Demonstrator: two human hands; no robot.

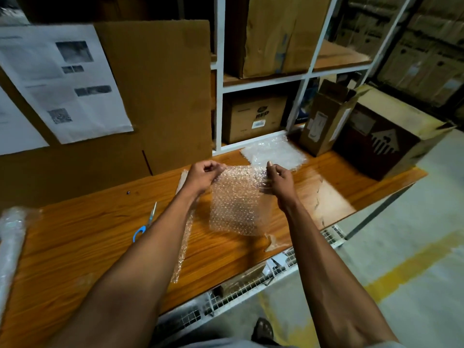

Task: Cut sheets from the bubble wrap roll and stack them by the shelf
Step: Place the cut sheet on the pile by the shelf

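Note:
I hold a cut sheet of clear bubble wrap (238,202) up over the wooden table (100,237). My left hand (203,175) pinches its top left corner and my right hand (280,177) pinches its top right corner, so the sheet hangs down between them. Just beyond my hands, a stack of bubble wrap sheets (273,153) lies flat on the table against the foot of the white shelf (219,79). The bubble wrap roll (11,244) lies at the table's left edge. Blue-handled scissors (145,224) rest on the table left of my left forearm.
A narrow strip of bubble wrap (184,237) lies partly under my left arm. Cardboard sheets with printed papers (65,81) lean against the back. Cardboard boxes (324,119) stand at the table's right end and on the shelf. A wire grid (251,285) runs below the table's front edge.

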